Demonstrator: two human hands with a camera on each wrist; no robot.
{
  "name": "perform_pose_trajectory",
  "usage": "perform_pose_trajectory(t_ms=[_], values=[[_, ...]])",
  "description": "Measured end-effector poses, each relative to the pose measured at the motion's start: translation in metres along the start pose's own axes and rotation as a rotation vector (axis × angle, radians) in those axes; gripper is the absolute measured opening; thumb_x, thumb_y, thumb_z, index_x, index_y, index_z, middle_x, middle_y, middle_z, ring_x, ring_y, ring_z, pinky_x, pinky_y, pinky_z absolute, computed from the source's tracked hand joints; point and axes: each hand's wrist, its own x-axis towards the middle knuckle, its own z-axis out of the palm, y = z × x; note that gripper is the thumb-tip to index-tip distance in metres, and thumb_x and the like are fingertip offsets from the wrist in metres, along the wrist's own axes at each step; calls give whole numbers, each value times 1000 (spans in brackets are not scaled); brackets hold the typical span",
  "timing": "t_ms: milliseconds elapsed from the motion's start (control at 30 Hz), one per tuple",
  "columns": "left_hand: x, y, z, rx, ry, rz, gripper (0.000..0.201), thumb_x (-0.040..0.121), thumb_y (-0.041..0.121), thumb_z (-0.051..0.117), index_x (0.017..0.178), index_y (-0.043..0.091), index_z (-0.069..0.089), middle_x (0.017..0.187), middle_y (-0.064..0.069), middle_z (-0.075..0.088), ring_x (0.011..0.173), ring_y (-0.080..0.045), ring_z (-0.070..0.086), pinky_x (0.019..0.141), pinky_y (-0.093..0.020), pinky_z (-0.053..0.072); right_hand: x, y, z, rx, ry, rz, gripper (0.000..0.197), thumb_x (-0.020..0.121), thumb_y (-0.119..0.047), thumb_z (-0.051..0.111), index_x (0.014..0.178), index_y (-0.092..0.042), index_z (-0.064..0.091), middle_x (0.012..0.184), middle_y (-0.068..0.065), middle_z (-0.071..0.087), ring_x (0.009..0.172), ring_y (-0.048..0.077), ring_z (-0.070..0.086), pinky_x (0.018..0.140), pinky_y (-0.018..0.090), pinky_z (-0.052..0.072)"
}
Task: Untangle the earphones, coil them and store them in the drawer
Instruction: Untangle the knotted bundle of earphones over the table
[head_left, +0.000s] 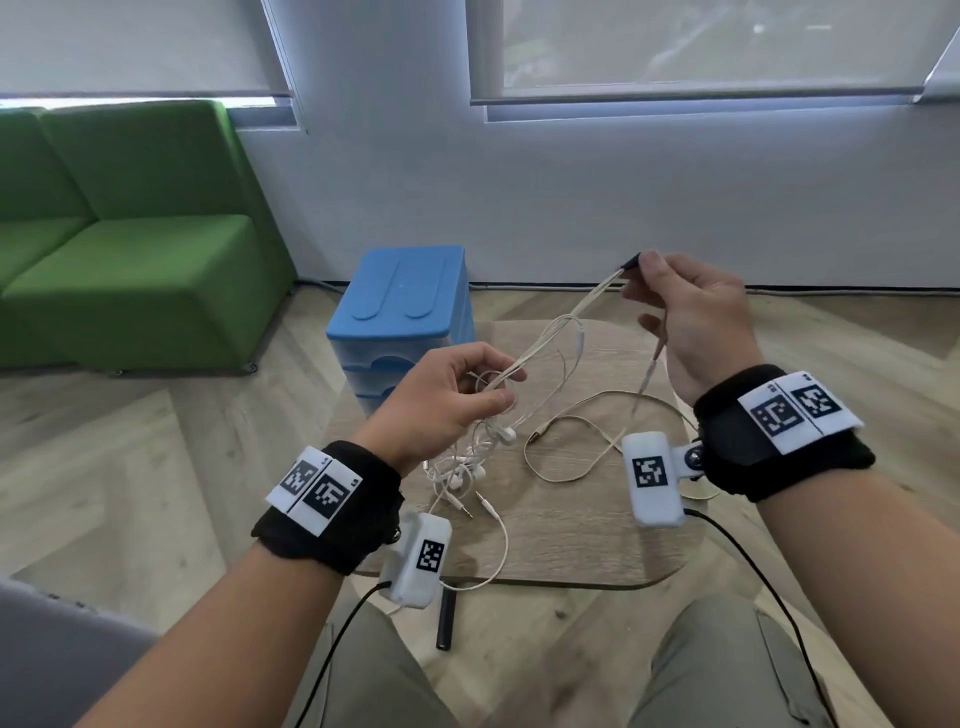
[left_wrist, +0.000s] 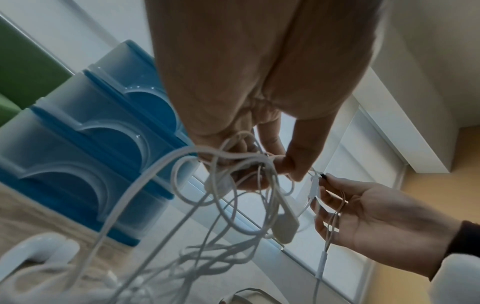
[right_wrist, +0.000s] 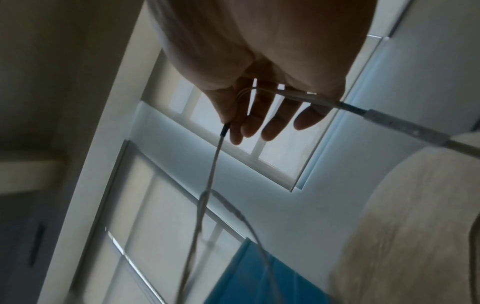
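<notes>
A tangle of white earphones (head_left: 475, 452) hangs from my left hand (head_left: 457, 389), which pinches the knotted wires above the small wooden table (head_left: 571, 545). In the left wrist view the wire loops (left_wrist: 233, 195) dangle under the fingers. My right hand (head_left: 685, 312) is raised higher and to the right, pinching the dark splitter (head_left: 631, 261) of a beige earphone cable (head_left: 566, 441) between thumb and forefinger. That cable runs taut down to the left hand, and its other part trails onto the table. The blue drawer unit (head_left: 402, 317) stands behind the table, drawers closed.
A green sofa (head_left: 124, 234) sits at the left by the wall. White walls and blinded windows (head_left: 701, 47) lie behind. Two jack plugs (head_left: 478, 506) rest on the table. A dark table leg (head_left: 445, 618) shows between my knees.
</notes>
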Motion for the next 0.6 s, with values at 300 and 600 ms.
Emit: perform_pose_trajectory(t_ms=[300,600], values=[[0,-8,-2,157,-88,-41,21,89,0,77,105,12,72,105,-10,77,87,-8,70,80,-28,58,-4,-11,7,350,-226,260,31,110,-29,37,88,-18,54,67,2,58,63,20,62,64,31,48],[0,-11,1,68,-6,-52,26,87,2,81,110,13,73,103,-14,76,78,-15,67,76,-30,60,-18,-1,11,-579,-651,-124,28,82,-37,83,85,-11,75,60,-7,48,54,8,38,52,21,35]])
